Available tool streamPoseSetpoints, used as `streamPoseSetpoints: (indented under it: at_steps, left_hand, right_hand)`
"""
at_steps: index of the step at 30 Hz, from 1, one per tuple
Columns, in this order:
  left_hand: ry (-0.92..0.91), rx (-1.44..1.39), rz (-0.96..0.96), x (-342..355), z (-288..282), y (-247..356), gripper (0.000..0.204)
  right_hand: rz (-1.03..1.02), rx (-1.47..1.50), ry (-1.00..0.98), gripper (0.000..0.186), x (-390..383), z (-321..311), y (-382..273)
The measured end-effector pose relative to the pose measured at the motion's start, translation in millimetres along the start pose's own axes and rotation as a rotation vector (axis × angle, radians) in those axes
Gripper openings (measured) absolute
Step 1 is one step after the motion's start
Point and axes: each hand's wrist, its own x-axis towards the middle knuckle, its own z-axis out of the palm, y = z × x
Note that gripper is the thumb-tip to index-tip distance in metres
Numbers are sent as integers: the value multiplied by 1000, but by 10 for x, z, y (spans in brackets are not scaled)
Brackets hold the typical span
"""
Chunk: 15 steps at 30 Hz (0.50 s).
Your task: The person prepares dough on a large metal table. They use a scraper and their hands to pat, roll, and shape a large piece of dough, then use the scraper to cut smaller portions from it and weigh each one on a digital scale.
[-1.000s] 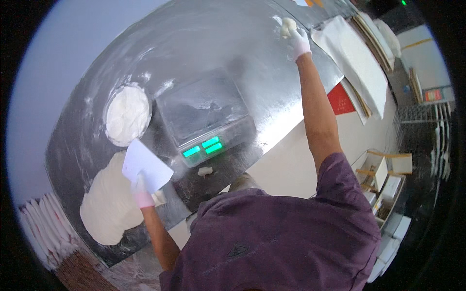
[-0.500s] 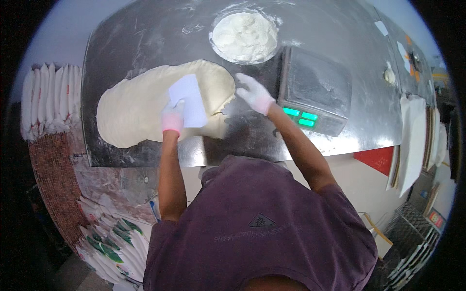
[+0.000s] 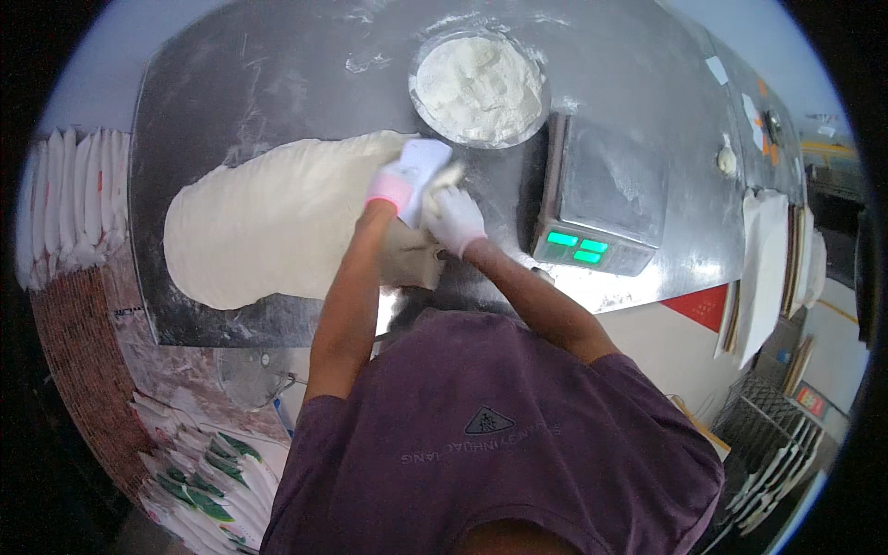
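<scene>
A long pale slab of dough (image 3: 268, 217) lies across the left of the steel table. My left hand (image 3: 392, 183), gloved in white with a pink cuff, is closed on a flat white dough scraper (image 3: 425, 159) at the slab's right end. Beside the scraper my right hand (image 3: 457, 222), also gloved, has its fingers curled round a small piece of dough (image 3: 448, 178). The scraper and both hands are slightly blurred, and the slab's cut edge is partly hidden behind them.
A round bowl of white flour (image 3: 481, 88) stands beyond my hands. A digital scale (image 3: 606, 180) with lit green displays sits to the right. On the table (image 3: 277, 102) are smears of flour. A small pale lump (image 3: 727, 157) lies far right. White sacks (image 3: 74, 203) are stacked left.
My left hand has brought the scraper rightward to the slab's right end. My right hand has moved down and left and closed on a piece of dough there. The view has shifted slightly.
</scene>
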Motion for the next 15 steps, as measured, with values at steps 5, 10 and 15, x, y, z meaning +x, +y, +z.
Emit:
streamPoseSetpoints:
  at_steps: [5, 10, 15]
  left_hand:
    - [45, -97, 210, -230, 514, 12, 29]
    - [276, -486, -9, -990, -416, 583, 28]
    - [89, -32, -9, -1143, 112, 223, 29]
  right_hand:
    - [26, 120, -45, 22, -920, -397, 112]
    - [226, 183, 179, 29, -1300, -489, 431]
    - [55, 130, 177, 59, -1158, -481, 377]
